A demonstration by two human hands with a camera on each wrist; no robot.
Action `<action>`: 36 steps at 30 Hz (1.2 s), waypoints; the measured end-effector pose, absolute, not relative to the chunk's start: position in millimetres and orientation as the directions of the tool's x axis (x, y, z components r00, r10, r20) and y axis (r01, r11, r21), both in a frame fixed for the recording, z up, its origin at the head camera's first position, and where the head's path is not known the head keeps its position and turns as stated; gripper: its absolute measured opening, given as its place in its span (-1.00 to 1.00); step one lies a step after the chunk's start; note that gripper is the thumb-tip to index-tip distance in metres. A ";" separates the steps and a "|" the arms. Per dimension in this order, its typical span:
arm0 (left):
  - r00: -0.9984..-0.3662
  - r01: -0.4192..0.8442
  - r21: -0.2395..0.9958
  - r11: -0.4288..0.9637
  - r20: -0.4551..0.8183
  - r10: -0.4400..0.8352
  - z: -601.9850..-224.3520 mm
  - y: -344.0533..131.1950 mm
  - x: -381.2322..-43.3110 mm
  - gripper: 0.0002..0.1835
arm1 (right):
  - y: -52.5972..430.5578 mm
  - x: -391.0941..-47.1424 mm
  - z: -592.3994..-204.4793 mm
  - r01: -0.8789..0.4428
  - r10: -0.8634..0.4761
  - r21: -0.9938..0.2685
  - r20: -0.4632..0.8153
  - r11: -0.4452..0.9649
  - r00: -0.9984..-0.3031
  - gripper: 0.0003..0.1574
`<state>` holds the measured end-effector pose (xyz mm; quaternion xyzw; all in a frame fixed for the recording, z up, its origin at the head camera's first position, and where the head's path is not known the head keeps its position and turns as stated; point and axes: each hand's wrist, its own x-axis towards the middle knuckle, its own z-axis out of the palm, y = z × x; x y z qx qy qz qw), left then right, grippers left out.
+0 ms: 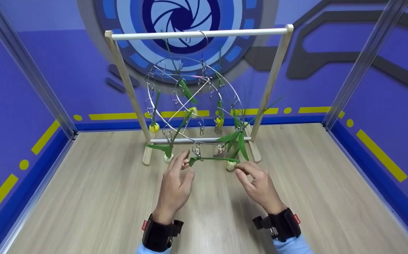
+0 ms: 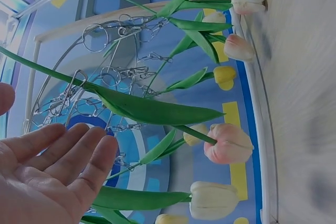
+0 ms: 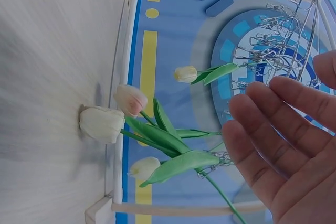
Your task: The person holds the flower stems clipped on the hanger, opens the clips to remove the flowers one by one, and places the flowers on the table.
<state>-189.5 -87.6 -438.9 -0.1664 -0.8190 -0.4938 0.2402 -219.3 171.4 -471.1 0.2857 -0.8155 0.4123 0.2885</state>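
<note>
A pink-white tulip (image 2: pixel 228 142) hangs from a clip at the front of a round wire clip hanger (image 1: pixel 170 123). My left hand (image 1: pixel 176 183) is beside its bloom, fingers loosely extended and holding nothing in the left wrist view. The tulip's green stem (image 1: pixel 218 159) runs sideways toward my right hand (image 1: pixel 260 185). That hand has its fingers relaxed and apart, with the fingertips near the stem's end; nothing shows in its palm in the right wrist view. White tulips (image 3: pixel 102 124) hang in a cluster at the hanger's right side.
The hanger hooks over the white top bar (image 1: pixel 246 32) of a wooden-legged rack (image 1: pixel 271 81). Other tulips, including a yellow one (image 1: pixel 154 127), hang from its clips. A wood-grain table (image 1: pixel 101 197) lies below, with blue-purple panels (image 1: pixel 376 116) around it.
</note>
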 end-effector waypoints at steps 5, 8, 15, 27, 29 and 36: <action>-0.845 0.503 0.760 0.412 0.532 0.052 -436.6 -83.9 -189.1 -0.46 | 170.6 -222.2 -471.2 -0.736 -0.228 -0.480 0.741 0.478 -0.632 -0.80; -0.846 0.507 0.761 0.404 0.530 0.063 -435.7 -82.1 -189.4 -0.45 | 169.6 -223.3 -470.8 -0.749 -0.231 -0.472 0.752 0.465 -0.617 -0.79; -0.841 0.513 0.763 0.392 0.539 0.052 -435.6 -79.0 -189.3 -0.43 | 166.1 -221.6 -470.1 -0.744 -0.223 -0.502 0.742 0.440 -0.632 -0.78; -0.855 0.504 0.794 0.339 0.513 0.069 -439.7 -70.7 -186.8 -0.32 | 154.9 -220.2 -472.3 -0.766 -0.258 -0.510 0.738 0.392 -0.623 -0.84; -0.854 0.507 0.794 0.334 0.515 0.073 -440.1 -68.8 -186.7 -0.32 | 151.7 -220.2 -473.0 -0.767 -0.260 -0.515 0.737 0.384 -0.625 -0.82; -0.860 0.503 0.813 0.292 0.505 0.076 -437.9 -62.7 -186.9 -0.35 | 140.6 -222.5 -470.6 -0.743 -0.250 -0.550 0.712 0.382 -0.656 -0.80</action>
